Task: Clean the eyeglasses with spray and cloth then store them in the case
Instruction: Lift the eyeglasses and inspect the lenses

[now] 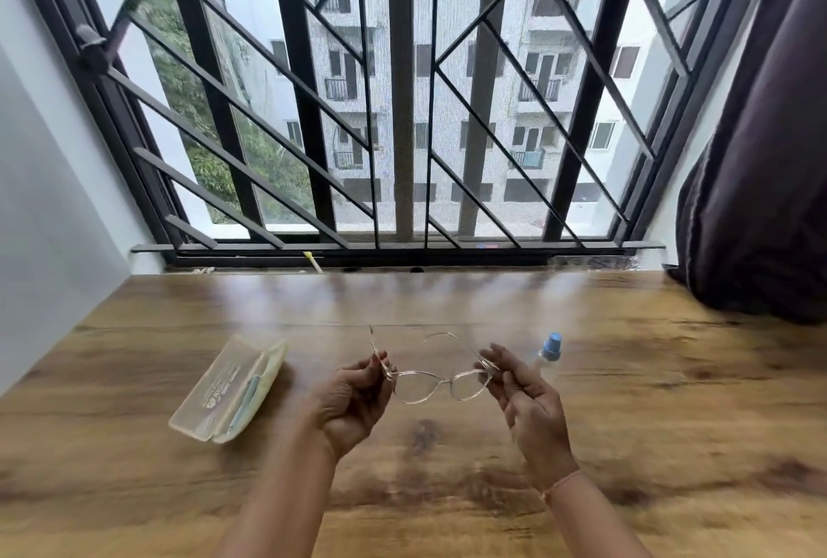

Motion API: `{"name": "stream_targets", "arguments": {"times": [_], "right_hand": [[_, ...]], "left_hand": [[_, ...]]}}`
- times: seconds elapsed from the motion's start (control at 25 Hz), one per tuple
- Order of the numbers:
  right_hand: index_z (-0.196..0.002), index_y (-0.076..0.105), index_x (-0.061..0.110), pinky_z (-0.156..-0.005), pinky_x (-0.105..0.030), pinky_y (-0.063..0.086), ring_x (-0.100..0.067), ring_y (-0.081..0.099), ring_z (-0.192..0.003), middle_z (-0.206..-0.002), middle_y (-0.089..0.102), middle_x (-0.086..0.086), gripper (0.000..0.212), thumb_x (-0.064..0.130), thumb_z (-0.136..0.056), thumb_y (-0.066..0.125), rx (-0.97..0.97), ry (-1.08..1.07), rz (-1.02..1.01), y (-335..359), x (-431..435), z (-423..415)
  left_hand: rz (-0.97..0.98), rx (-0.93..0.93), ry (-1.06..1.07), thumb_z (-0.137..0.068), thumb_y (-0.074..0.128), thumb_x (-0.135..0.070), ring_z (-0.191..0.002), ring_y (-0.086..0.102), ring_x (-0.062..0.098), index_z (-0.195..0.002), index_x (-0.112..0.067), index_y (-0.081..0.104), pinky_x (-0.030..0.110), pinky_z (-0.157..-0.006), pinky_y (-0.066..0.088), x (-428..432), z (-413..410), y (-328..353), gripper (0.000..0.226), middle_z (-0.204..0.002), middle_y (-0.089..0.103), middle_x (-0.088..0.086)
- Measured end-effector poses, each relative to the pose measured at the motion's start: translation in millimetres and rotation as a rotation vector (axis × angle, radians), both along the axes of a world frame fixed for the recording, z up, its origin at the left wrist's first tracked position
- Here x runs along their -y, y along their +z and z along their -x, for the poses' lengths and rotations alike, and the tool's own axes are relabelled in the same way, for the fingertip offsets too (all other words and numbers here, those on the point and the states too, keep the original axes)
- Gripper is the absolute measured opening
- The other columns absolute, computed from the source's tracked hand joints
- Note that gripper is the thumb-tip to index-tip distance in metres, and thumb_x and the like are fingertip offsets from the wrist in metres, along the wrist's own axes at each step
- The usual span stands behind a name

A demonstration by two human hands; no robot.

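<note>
Wood-grain worktop [671,378] runs to a black-barred window [401,109], with a pale wall [44,154] left and a dark curtain [760,154] far right. Above its middle, left grip [353,405] and right grip [528,405] each pinch one end of the clear-framed eyeglasses [445,379], temples unfolded. A yellowish case [230,387] lies left; a blue-capped spray bottle [550,347] shows just beyond the right grip.

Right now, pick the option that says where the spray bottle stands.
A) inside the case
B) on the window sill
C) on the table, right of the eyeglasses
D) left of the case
C: the blue-capped spray bottle stands on the table to the right of the held eyeglasses, while the case lies on their other side, to the left.
</note>
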State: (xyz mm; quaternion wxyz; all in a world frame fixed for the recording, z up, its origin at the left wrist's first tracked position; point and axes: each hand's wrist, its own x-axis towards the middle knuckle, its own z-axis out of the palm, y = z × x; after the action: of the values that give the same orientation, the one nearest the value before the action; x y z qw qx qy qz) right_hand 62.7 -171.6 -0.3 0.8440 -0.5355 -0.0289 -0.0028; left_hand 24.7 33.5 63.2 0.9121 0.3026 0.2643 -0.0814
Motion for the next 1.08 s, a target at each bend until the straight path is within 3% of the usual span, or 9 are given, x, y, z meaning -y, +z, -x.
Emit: {"name": "stream_targets", "arguments": {"times": [0.2,0.36,0.56,0.84,1.0,1.08], "right_hand": [[-0.109,0.064,-0.003,-0.086,-0.021,0.053,-0.016,0.068,-0.095,-0.108,0.067,-0.012,0.035,-0.021,-0.081,0.052,0.136,-0.194,0.288,-25,-9,-10],[-0.1,0.068,-0.009,-0.091,-0.019,0.049,-0.007,0.064,-0.099,-0.107,0.068,-0.007,0.026,-0.019,-0.077,0.06,0.233,-0.286,0.421,-39,-11,-16],[-0.101,0.069,0.006,-0.095,-0.026,0.049,-0.005,0.064,-0.101,-0.108,0.069,-0.012,0.034,-0.017,-0.077,0.061,0.239,-0.297,0.473,-49,-10,-23],[-0.1,0.07,0.01,-0.095,-0.029,0.049,-0.009,0.064,-0.101,-0.109,0.069,-0.01,0.033,-0.014,-0.08,0.06,0.198,-0.297,0.501,-57,-7,-27],[-0.1,0.069,0.01,-0.094,-0.026,0.049,-0.005,0.063,-0.1,-0.109,0.069,-0.008,0.032,-0.013,-0.08,0.061,0.201,-0.295,0.518,-60,-7,-28],[-0.1,0.069,0.005,-0.094,-0.026,0.049,-0.006,0.063,-0.1,-0.11,0.069,-0.01,0.03,-0.015,-0.08,0.06,0.192,-0.295,0.52,-62,-7,-29]], "left_hand": [[0.043,-0.081,0.01,-0.092,0.043,0.002,-0.04,0.061,0.013,-0.077,0.003,0.063,0.02,-0.034,0.049,-9,-15,-35,0.025,-0.05,0.062,0.008],[-0.112,-0.063,0.04,-0.089,0.046,0.007,-0.043,0.064,0.014,-0.063,0.003,0.07,0.019,-0.037,0.05,-13,-27,-66,0.036,-0.052,0.065,0.01],[-0.289,-0.028,0.174,-0.081,0.053,0.013,-0.048,0.066,0.018,-0.077,0.005,0.064,0.019,-0.042,0.052,-10,-41,-82,0.013,-0.054,0.067,0.012],[-0.574,0.047,0.256,-0.074,0.066,0.009,-0.055,0.067,0.013,-0.077,-0.004,0.072,0.019,-0.052,0.055,-1,-41,-104,0.014,-0.061,0.071,0.009],[-0.727,0.06,0.306,-0.075,0.07,0.001,-0.064,0.066,0.018,-0.084,-0.004,0.073,0.027,-0.067,0.056,0,-42,-117,0.011,-0.068,0.072,0.008],[-0.748,0.073,0.313,-0.076,0.07,-0.001,-0.062,0.065,0.015,-0.083,-0.006,0.074,0.023,-0.062,0.056,1,-43,-120,0.009,-0.066,0.073,0.004]]}}
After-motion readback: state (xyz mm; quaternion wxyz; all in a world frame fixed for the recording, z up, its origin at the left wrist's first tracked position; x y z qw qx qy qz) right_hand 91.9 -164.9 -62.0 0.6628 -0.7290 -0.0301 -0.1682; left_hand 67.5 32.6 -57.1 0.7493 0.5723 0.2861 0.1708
